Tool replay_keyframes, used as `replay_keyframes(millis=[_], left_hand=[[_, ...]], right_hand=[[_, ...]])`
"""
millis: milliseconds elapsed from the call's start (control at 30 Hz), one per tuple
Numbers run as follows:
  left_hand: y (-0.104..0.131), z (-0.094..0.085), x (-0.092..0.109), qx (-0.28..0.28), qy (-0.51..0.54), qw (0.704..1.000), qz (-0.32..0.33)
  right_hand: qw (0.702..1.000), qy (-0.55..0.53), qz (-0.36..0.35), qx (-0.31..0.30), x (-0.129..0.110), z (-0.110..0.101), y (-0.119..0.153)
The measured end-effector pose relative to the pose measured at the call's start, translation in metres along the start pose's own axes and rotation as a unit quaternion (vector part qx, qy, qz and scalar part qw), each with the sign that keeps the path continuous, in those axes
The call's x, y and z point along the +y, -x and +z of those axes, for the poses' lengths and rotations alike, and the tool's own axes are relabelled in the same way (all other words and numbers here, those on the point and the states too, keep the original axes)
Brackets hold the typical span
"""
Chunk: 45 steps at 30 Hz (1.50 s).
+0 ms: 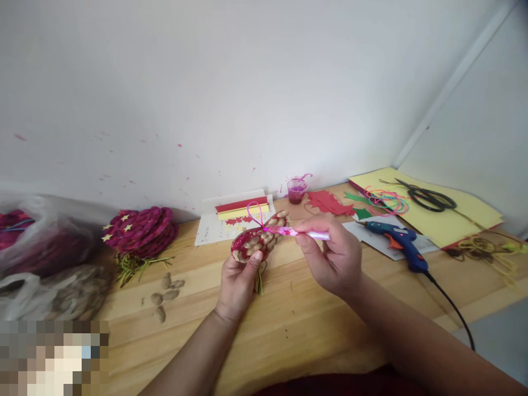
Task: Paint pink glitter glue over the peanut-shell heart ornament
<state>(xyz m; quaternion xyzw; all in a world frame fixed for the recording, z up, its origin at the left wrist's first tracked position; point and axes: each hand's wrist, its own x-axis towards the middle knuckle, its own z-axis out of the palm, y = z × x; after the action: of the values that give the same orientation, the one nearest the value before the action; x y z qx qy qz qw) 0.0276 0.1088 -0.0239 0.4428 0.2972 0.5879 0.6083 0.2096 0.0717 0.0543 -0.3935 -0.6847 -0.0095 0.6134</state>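
Observation:
My left hand (239, 281) grips a red disc studded with unpainted peanuts (258, 242), thumb over its near edge. The disc is tilted up off the table, with a pink cord loop (248, 212) at its top and green strands hanging below. In my right hand (335, 254) is a paintbrush (315, 235) with a pale, pink-stained handle, pinched between thumb and fingers. Its pink tip is at the disc's upper edge near the loop; whether it touches I cannot tell. A clear cup of magenta liquid (296, 192) stands behind.
Stacked magenta peanut discs (142, 231) and loose peanuts (170, 295) lie left, beside plastic bags (53, 242). On the right are a blue glue gun (398, 237) with a trailing cord, black scissors (431, 198), yellow card (462, 212), red paper pieces (330, 202) and coloured cords (388, 202).

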Motion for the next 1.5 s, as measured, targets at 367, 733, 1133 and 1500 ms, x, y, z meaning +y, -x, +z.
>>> replay_keyframes(millis=[367, 733, 1133, 1500], left_hand=[[0.006, 0.003, 0.003, -0.032, 0.018, 0.999, -0.031], [0.009, 0.002, 0.005, -0.041, -0.028, 0.998, -0.033], [0.007, 0.002, 0.005, -0.037, -0.01, 0.998, -0.042], [0.007, 0.004, 0.009, -0.024, -0.017, 0.998, -0.057]], right_hand=[[0.999, -0.004, 0.031, 0.016, 0.003, -0.001, 0.0], [1.0, -0.014, 0.012, 0.003, 0.003, 0.003, 0.001], [0.999, -0.019, 0.026, 0.009, 0.007, 0.003, 0.002], [0.998, -0.017, 0.053, 0.006, 0.01, 0.003, 0.003]])
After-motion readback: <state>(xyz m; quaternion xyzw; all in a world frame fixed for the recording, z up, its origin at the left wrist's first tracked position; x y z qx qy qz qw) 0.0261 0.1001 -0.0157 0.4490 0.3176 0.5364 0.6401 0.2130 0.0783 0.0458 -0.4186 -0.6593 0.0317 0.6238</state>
